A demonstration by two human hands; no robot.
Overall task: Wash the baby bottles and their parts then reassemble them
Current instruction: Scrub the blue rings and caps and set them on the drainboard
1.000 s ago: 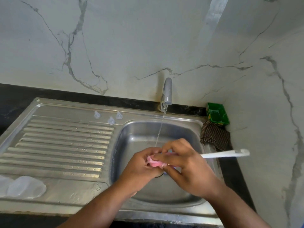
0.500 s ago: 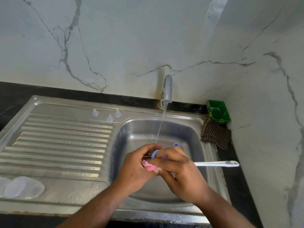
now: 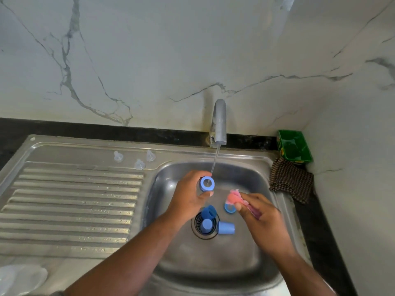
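Blue ring (image 3: 205,189) held by left grip (image 3: 188,195) over the sink (image 3: 245,174) middle; right grip (image 3: 260,214) clutches pink scrubber (image 3: 234,197).

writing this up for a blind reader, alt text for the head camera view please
A person's left hand holds a blue ring at the thin stream from the tap over a steel sink, while the right hand grips a pink sponge. More blue bottle parts lie around the drain, and three clear teats sit on the drainboard.
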